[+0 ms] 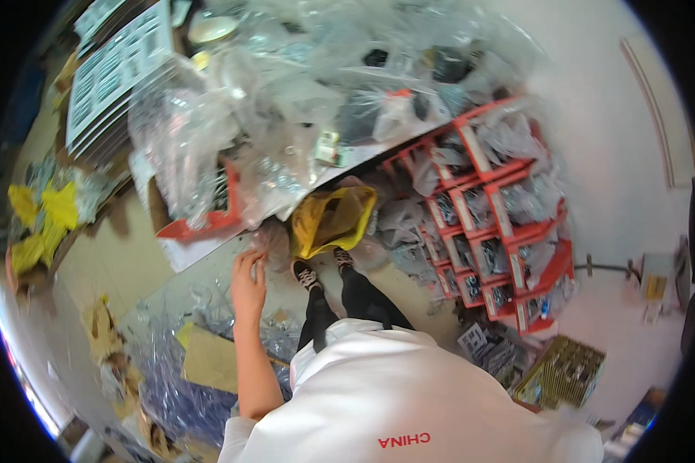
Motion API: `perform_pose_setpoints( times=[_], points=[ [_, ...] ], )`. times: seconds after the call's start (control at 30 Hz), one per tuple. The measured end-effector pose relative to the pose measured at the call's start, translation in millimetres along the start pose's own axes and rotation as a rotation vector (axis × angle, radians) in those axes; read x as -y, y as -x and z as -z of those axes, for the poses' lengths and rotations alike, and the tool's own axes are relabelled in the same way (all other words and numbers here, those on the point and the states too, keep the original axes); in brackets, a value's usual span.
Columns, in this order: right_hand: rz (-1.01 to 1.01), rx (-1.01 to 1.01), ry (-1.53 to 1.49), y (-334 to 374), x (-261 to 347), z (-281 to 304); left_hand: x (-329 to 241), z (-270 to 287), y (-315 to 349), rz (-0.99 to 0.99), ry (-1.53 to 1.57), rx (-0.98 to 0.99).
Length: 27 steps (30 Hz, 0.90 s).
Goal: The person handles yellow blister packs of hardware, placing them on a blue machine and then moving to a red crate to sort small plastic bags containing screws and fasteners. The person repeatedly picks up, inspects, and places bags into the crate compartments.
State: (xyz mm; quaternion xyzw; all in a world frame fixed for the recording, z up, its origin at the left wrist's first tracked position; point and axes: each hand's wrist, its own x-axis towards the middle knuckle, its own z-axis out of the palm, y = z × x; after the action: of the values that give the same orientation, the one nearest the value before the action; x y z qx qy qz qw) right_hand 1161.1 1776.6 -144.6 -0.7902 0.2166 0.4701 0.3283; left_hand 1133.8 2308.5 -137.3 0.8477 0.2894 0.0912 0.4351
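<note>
Right hand out of view. Left hand (pixel 249 272) half-curled; cannot tell if pinching clear bag (pixel 273 238) just ahead. Cluttered white table (pixel 195 251) beyond; red bins (pixel 503 222) far right; pale floor (pixel 127 255) left.

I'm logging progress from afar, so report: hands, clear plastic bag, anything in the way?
Left hand by clear plastic bag, grip unclear. Right hand out of view. Possible obstacle: open yellow bag, close on clear bag's right.

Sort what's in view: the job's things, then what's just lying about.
Likely the job's, nearest the left hand:
crumpled clear plastic bag
open orange-red plastic bin

Probably just lying about:
flat tan rectangular cardboard-like sheet
crumpled bluish plastic film
</note>
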Motion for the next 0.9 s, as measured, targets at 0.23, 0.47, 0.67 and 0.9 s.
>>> perform_pose_setpoints(
  times=[0.23, 0.47, 0.67, 0.9],
  points=[
    [-0.040, -0.023, -0.065, 16, -30, -18, -3, 1, -3, -0.008, -0.021, 0.017],
    [-0.073, -0.049, -0.153, 26, -58, -32, -5, 1, -12, -0.044, -0.046, 0.075],
    [-0.086, -0.063, -0.223, 34, -73, -44, -23, -17, -15, -0.107, -0.055, 0.144],
    [-0.140, -0.058, -0.279, 38, -108, -58, -39, -23, -15, -0.152, -0.082, 0.181]
  ],
)
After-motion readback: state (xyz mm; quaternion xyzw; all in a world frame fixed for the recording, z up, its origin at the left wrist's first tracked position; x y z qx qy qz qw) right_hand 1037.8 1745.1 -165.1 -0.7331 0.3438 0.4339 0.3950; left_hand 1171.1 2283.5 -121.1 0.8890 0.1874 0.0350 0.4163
